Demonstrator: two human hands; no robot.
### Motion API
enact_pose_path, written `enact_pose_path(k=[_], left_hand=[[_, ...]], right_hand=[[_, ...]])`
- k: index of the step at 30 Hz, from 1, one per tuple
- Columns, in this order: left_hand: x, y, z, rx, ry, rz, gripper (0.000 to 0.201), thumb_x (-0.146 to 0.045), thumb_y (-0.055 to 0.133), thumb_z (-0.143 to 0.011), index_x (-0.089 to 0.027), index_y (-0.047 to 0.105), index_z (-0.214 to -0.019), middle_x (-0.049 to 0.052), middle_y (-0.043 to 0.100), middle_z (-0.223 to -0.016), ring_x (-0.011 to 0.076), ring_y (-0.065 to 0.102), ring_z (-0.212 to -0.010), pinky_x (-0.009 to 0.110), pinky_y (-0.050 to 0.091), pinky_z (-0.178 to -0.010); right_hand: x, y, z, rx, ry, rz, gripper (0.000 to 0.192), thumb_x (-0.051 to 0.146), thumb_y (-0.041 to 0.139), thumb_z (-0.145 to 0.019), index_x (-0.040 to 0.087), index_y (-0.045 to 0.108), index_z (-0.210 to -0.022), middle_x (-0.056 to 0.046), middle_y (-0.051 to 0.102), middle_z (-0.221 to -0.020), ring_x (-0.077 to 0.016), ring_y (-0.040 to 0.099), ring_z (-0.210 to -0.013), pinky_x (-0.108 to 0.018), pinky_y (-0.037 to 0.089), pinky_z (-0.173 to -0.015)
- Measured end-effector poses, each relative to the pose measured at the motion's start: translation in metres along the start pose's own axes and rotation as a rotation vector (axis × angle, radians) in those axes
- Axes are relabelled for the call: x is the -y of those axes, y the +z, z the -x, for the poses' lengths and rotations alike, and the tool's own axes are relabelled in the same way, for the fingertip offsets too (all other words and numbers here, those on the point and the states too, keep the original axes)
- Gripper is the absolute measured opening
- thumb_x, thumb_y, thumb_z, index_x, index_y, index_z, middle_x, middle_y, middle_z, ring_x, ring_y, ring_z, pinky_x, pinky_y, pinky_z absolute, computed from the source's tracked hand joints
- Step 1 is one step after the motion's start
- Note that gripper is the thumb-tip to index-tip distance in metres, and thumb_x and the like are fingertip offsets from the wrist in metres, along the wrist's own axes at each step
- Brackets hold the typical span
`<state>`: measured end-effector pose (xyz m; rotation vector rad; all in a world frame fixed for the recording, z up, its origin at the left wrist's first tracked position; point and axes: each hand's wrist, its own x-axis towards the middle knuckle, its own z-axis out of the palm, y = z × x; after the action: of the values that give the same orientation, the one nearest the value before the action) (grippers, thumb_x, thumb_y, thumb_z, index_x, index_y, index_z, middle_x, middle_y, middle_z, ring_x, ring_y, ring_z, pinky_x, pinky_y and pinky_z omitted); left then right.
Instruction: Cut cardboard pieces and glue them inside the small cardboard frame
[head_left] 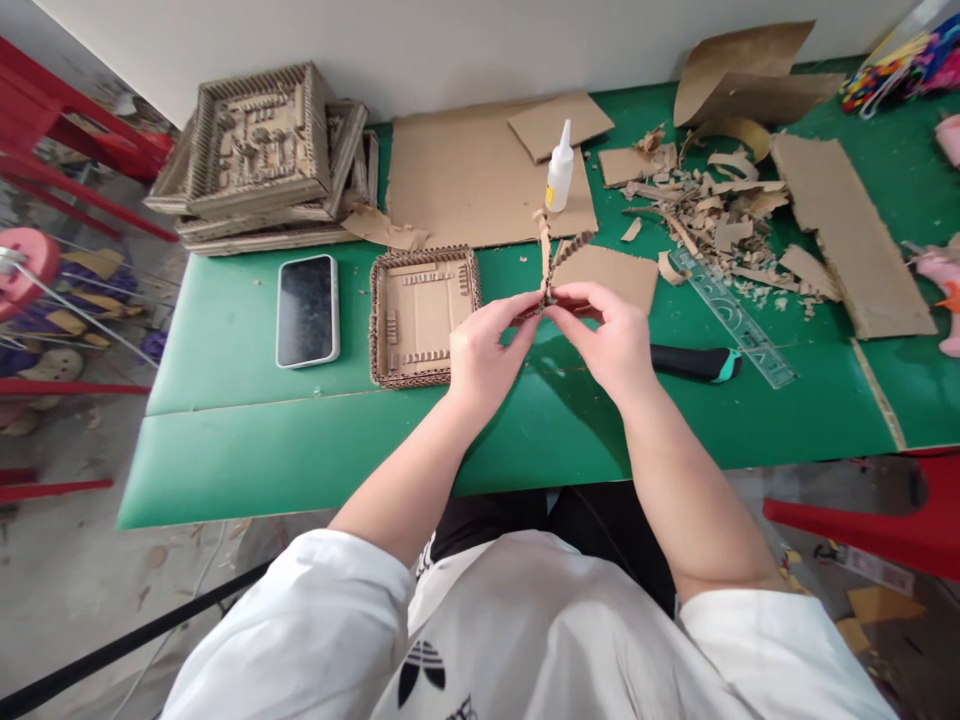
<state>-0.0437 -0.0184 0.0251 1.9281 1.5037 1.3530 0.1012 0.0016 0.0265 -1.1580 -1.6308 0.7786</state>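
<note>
A person seated at a green table (pixel 247 440) pinches a thin corrugated strip (pixel 553 255) between the fingertips of both hands, held above the tabletop just right of a small cardboard tray (pixel 381 330). The left hand (pixel 484 350) and right hand (pixel 611 335) meet at the strip's lower end, thumbs and forefingers pressed together on it, while its two upper ends fork upward toward a glue bottle (pixel 559 170).

The tray, edged with a corrugated border and fitted with small ridged pieces inside, lies flat on the table, its right edge partly behind the left hand. Left of the tray rests a phone (pixel 307 310), screen dark. Behind the phone and tray, at the table's far left corner, sits a stack of finished frames (pixel 259 150). A large cardboard sheet (pixel 457 180) lies behind the tray, with the bottle standing upright at its right edge. Farther right of the tray, beyond the hands, a dark-handled knife (pixel 697 362) lies beside a clear ruler (pixel 739 320), and a heap of scraps (pixel 712 215) spreads behind them. A red chair (pixel 892 520) stands off the table's near right corner.
</note>
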Motion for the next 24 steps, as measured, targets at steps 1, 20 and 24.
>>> enact_pose_path(k=[1,20,24], left_hand=[[0.001,0.000,0.000,0.002,0.013,-0.012,0.023,-0.023,0.059,-0.082,-0.019,0.068,-0.103,0.003,0.072,-0.097,0.0134,0.067,-0.085,0.024,0.054,-0.080],[-0.002,-0.004,-0.005,0.085,-0.331,0.406,0.019,-0.030,0.065,-0.076,-0.019,0.072,-0.091,0.003,0.073,-0.082,0.0150,0.069,-0.075,0.026,0.057,-0.072],[-0.002,-0.003,-0.005,0.108,-0.364,0.498,0.021,-0.030,0.066,-0.075,-0.018,0.071,-0.092,0.003,0.073,-0.082,0.0155,0.070,-0.074,0.028,0.058,-0.073]], right_hand=[[0.000,0.001,0.000,-0.012,-0.037,0.048,0.014,0.031,0.061,-0.080,0.022,0.066,-0.088,-0.001,0.069,-0.085,-0.0138,0.064,-0.077,-0.029,0.053,-0.073],[-0.004,-0.007,-0.004,0.146,0.143,-0.236,0.009,0.028,0.056,-0.078,0.020,0.059,-0.080,0.002,0.062,-0.070,-0.0087,0.056,-0.058,-0.021,0.046,-0.054],[-0.004,-0.009,-0.006,0.170,0.222,-0.309,0.010,0.029,0.054,-0.079,0.020,0.059,-0.079,0.003,0.061,-0.068,-0.0088,0.057,-0.060,-0.020,0.047,-0.054]])
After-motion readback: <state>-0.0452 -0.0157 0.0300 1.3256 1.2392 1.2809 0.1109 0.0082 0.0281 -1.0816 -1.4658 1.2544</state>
